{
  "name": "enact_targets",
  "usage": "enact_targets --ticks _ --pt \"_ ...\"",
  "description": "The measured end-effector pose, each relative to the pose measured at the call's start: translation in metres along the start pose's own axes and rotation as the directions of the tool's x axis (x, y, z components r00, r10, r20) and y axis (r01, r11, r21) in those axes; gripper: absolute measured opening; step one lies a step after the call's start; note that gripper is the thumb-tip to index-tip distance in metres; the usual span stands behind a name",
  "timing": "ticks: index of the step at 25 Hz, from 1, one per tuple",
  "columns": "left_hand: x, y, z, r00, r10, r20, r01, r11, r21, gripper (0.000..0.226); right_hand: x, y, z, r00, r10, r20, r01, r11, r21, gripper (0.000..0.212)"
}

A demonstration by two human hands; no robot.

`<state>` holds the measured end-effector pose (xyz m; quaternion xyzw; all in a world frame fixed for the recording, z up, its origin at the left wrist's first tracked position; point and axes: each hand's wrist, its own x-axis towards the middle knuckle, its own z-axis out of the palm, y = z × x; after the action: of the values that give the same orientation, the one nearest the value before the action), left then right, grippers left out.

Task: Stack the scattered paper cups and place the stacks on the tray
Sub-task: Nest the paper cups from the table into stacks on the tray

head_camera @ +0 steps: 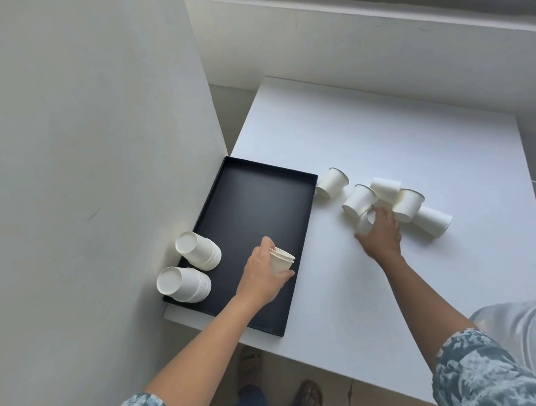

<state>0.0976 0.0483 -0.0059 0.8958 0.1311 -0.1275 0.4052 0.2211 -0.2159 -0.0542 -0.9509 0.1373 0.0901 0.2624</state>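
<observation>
A black tray lies on the white table against the left wall. Two upside-down stacks of white paper cups stand at its near left end: one stack farther, the other stack nearer. My left hand hovers over the tray and grips a small upright stack of cups. Right of the tray, several loose cups lie on their sides, among them a lone cup and a cluster. My right hand is closed around one fallen cup at the cluster's near edge.
A white wall panel rises directly left of the tray. The table's near edge runs diagonally, with the floor and feet below it. A pale object sits at the right edge by my sleeve.
</observation>
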Motion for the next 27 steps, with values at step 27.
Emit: enact_targets --ticks 27 --pt "-0.030 0.002 0.005 0.997 0.045 0.064 -0.050 0.995 0.085 0.095 -0.114 -0.054 0.019 0.663 -0.742 0.104 0.730 0.671 0.130 0.061"
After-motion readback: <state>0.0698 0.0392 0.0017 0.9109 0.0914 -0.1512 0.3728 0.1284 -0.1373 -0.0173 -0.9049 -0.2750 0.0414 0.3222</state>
